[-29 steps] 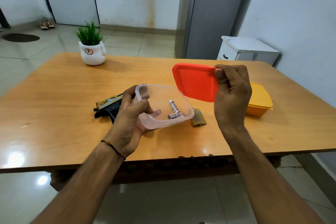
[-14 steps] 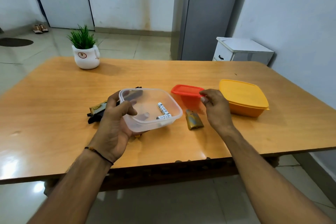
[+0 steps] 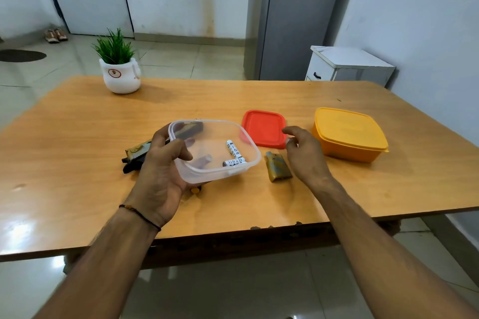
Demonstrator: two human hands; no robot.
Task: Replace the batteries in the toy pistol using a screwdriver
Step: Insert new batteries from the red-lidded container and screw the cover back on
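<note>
Black-and-gold toy pistol (image 3: 134, 154) lies left of the clear plastic box (image 3: 207, 134), which my left hand (image 3: 160, 171) grips. Its red lid (image 3: 263, 128) is off; my right hand (image 3: 303, 153) hangs open. I judge the white batteries (image 3: 233, 155) inside not yet fitted.

I see two white cylindrical batteries (image 3: 232, 149) loose in a clear plastic tub (image 3: 207, 176), black-and-olive toy pistol (image 3: 136, 150) flat on the desk (image 3: 77, 137)

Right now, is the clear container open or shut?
Open: the clear container, gripped by the left hand, has no lid on; the red lid lies flat on the table, apart from it.
</note>
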